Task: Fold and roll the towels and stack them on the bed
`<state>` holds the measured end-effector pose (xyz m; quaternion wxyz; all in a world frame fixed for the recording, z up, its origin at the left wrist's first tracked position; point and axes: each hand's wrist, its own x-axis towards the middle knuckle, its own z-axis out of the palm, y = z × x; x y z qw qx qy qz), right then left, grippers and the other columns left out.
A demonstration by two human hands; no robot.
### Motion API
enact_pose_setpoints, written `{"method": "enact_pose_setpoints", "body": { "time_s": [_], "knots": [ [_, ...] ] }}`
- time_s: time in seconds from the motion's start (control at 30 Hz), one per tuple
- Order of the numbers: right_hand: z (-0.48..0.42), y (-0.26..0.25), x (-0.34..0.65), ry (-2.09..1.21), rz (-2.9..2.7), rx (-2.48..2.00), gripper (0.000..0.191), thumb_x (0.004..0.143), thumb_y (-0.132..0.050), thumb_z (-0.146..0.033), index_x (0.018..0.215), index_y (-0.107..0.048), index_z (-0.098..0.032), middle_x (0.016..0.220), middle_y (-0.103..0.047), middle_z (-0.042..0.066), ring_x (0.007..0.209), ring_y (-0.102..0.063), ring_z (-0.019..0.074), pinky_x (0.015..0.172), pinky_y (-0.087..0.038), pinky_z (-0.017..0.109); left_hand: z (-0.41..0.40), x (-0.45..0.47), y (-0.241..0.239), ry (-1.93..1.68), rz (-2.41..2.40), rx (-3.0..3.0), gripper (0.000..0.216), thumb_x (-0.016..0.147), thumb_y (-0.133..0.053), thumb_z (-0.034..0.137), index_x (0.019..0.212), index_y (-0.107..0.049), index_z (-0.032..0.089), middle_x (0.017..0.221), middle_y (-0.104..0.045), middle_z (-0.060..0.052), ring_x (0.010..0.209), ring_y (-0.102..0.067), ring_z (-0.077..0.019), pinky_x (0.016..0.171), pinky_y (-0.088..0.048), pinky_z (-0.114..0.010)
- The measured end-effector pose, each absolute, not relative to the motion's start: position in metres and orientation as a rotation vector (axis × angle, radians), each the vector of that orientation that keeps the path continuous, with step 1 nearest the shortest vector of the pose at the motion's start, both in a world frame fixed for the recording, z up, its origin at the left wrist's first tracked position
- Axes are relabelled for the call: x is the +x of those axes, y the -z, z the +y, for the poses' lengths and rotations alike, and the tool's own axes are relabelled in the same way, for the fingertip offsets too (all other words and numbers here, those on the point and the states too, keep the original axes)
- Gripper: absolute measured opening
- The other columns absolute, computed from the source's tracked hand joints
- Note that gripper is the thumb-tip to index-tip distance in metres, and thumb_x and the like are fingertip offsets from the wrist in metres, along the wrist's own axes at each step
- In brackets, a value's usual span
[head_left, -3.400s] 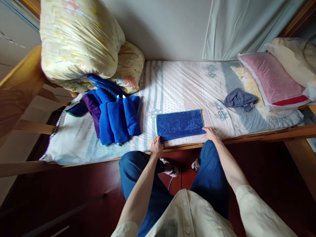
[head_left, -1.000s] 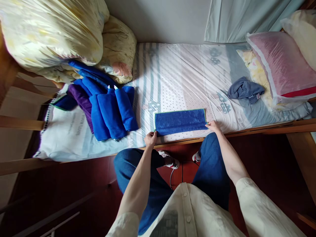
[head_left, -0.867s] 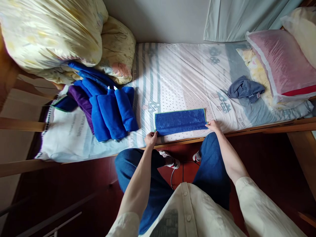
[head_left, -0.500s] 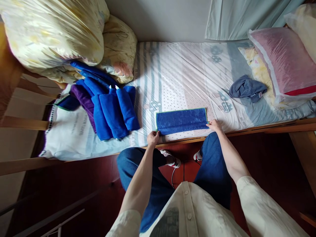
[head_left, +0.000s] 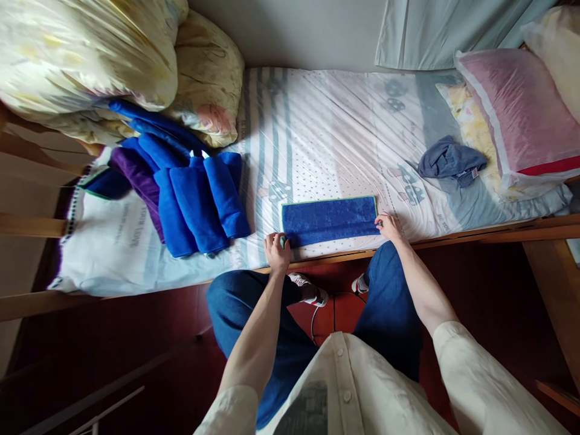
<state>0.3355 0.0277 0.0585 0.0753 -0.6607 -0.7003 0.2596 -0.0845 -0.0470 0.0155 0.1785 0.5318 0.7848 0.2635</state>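
A dark blue towel (head_left: 330,219) with green edging lies folded into a long strip near the front edge of the bed. My left hand (head_left: 277,251) is curled round the towel's near left corner, where a bit of green edging shows between the fingers. At the opposite end, my right hand (head_left: 388,228) pinches the near right corner. To the left of my left hand, several rolled bright blue towels (head_left: 197,208) lie side by side, with a purple towel (head_left: 136,184) against them.
A crumpled grey cloth (head_left: 451,160) rests on the patterned bed sheet (head_left: 335,133) at right, beside a pink pillow (head_left: 521,109). Bulky yellowish bedding (head_left: 90,54) is piled at the far left. Wooden rails (head_left: 31,225) border the left end. A cable (head_left: 313,323) runs along the floor.
My left hand has rolled further over the towel's left corner, its fingers now more curled. The right hand keeps its pinch at the right corner. The view has shifted slightly.
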Motion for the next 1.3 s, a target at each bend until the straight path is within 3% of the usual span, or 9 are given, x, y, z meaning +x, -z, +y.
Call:
{"method": "enact_pose_setpoints", "body": {
  "time_s": [0.13, 0.37, 0.47, 0.57, 0.8, 0.97, 1.3],
  "knots": [
    [0.028, -0.056, 0.337, -0.788, -2.139, -1.984, 0.023, 0.087, -0.066, -0.008, 0.097, -0.08, -0.024, 0.11, -0.076, 0.006, 0.1, -0.072, 0.0237, 0.093, -0.056, 0.036, -0.048, -0.082, -0.014, -0.709, 2.153, 1.553, 0.03, 0.094, -0.05, 0.022, 0.112, -0.074, 0.023, 0.117, -0.07, -0.012, 0.119, -0.056, -0.0319, 0.11, -0.043, -0.049],
    [0.025, -0.06, 0.34, -0.81, -2.187, -1.993, 0.029, 0.09, -0.066, -0.014, 0.112, -0.082, -0.024, 0.116, -0.078, 0.007, 0.102, -0.073, 0.0213, 0.099, -0.058, 0.033, -0.048, -0.08, -0.016, -0.7, 2.149, 1.54, 0.035, 0.096, -0.05, 0.023, 0.117, -0.078, 0.023, 0.118, -0.073, -0.01, 0.117, -0.057, -0.0302, 0.107, -0.046, -0.046],
    [0.021, -0.065, 0.339, -0.81, -2.218, -1.997, 0.029, 0.089, -0.072, -0.022, 0.117, -0.081, -0.025, 0.122, -0.076, 0.006, 0.106, -0.073, 0.0216, 0.1, -0.058, 0.033, -0.051, -0.079, -0.019, -0.678, 2.132, 1.583, 0.039, 0.094, -0.048, 0.018, 0.119, -0.078, 0.022, 0.122, -0.072, -0.011, 0.119, -0.058, -0.0306, 0.109, -0.046, -0.048],
    [0.017, -0.068, 0.339, -0.819, -2.263, -2.0, 0.041, 0.084, -0.081, -0.026, 0.125, -0.078, -0.023, 0.131, -0.072, 0.009, 0.111, -0.072, 0.0241, 0.103, -0.057, 0.036, -0.056, -0.078, -0.021, -0.656, 2.09, 1.647, 0.043, 0.09, -0.05, 0.015, 0.122, -0.077, 0.023, 0.131, -0.07, -0.011, 0.124, -0.057, -0.0308, 0.111, -0.046, -0.049],
    [0.016, -0.07, 0.341, -0.823, -2.35, -1.945, 0.056, 0.083, -0.085, -0.024, 0.137, -0.072, -0.025, 0.136, -0.068, 0.009, 0.121, -0.068, 0.0238, 0.109, -0.054, 0.034, -0.057, -0.077, -0.031, -0.506, 2.131, 1.632, 0.045, 0.092, -0.051, 0.019, 0.131, -0.073, 0.023, 0.145, -0.068, -0.009, 0.129, -0.056, -0.0339, 0.113, -0.043, -0.054],
    [0.019, -0.074, 0.338, -0.867, -2.336, -1.991, 0.058, 0.086, -0.078, -0.014, 0.142, -0.069, -0.026, 0.139, -0.066, 0.01, 0.124, -0.067, 0.0235, 0.113, -0.052, 0.036, -0.055, -0.075, -0.04, -0.339, 2.14, 1.692, 0.063, 0.08, -0.06, 0.018, 0.142, -0.067, 0.021, 0.151, -0.064, -0.007, 0.133, -0.053, -0.0351, 0.115, -0.041, -0.051],
    [0.021, -0.068, 0.335, -0.832, -2.313, -2.011, 0.053, 0.086, -0.07, -0.008, 0.136, -0.073, -0.024, 0.136, -0.069, 0.009, 0.125, -0.066, 0.0234, 0.111, -0.053, 0.034, -0.046, -0.078, -0.029, -0.367, 2.145, 1.758, 0.058, 0.079, -0.052, 0.007, 0.132, -0.071, 0.015, 0.131, -0.073, -0.017, 0.124, -0.06, -0.0361, 0.108, -0.043, -0.051]
  ]
}}
